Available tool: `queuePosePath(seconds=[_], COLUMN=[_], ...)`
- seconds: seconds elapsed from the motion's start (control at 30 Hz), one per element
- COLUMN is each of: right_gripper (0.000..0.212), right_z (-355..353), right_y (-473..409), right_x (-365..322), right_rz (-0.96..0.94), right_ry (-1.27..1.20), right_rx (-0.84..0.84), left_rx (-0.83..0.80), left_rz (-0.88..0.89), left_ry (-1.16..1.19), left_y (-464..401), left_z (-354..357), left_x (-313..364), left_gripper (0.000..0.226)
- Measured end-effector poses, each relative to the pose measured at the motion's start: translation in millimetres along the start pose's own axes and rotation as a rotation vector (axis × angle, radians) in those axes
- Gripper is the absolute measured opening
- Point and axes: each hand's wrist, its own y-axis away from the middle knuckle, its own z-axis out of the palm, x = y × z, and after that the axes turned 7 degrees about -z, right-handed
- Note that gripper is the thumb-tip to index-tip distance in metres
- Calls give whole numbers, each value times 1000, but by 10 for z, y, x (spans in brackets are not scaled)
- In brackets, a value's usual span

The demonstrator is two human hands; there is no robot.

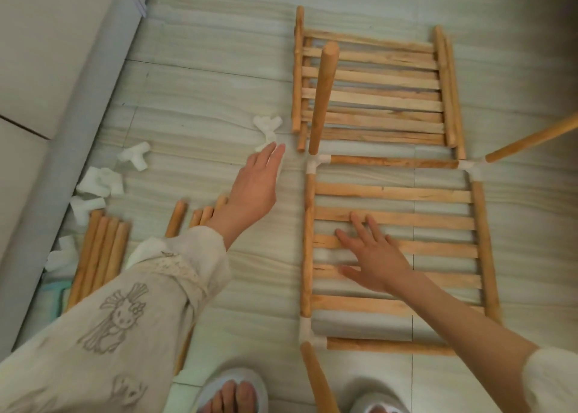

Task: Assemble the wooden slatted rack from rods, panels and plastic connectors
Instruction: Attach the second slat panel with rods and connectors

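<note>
On floor: one framed wooden slatted panel (395,247) under flat right hand (372,256); left hand (253,187), open and empty, reaches white plastic connector (266,128); loose rods (100,256) unused.

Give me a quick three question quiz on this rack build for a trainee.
1. True or false: the right hand rests flat on the slats of the near panel.
2. The left hand reaches toward: A) a connector B) the rods C) the far panel
3. How many upright rods show on the near panel's corners?

Key: 1 true; 2 A; 3 three
</note>
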Motion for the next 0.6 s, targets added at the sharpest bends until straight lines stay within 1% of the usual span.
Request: queuePosePath(seconds=[0.07,0.13,0.23,0.3,0.4,0.47,0.5,0.53,0.6], right_gripper=[69,68,68,69,67,64,63,62,58], right_z=[-8,1,1,-10,-49,-137,-226,-342,-662], right_y=[8,19,26,27,30,2,-4,-7,13], right_x=[6,-3,2,14,2,-21,-48,-84,-197], right_rz=[-12,-20,-29,-35,-20,4,10,4,-26], right_ry=[17,24,28,13,-39,-157,-255,-365,-568], right_rx=[-6,-11,-24,-29,-63,-57,-5,88,353], left_rx=[-58,-98,-134,-64,171,302,336,349,339], left_rz=[11,-24,-105,-194,-369,-413,-411,-399,-350], left_ry=[-58,-69,12,201,693,962,1071,1178,1366], left_y=[-92,-95,-26,25,88,109,123,135,155], left_z=[31,68,115,81,-182,-458,-605,-751,-1017], left_x=[35,22,-60,-84,6,105,160,220,329], left_gripper=[65,51,31,24,20,19,17,14,11])
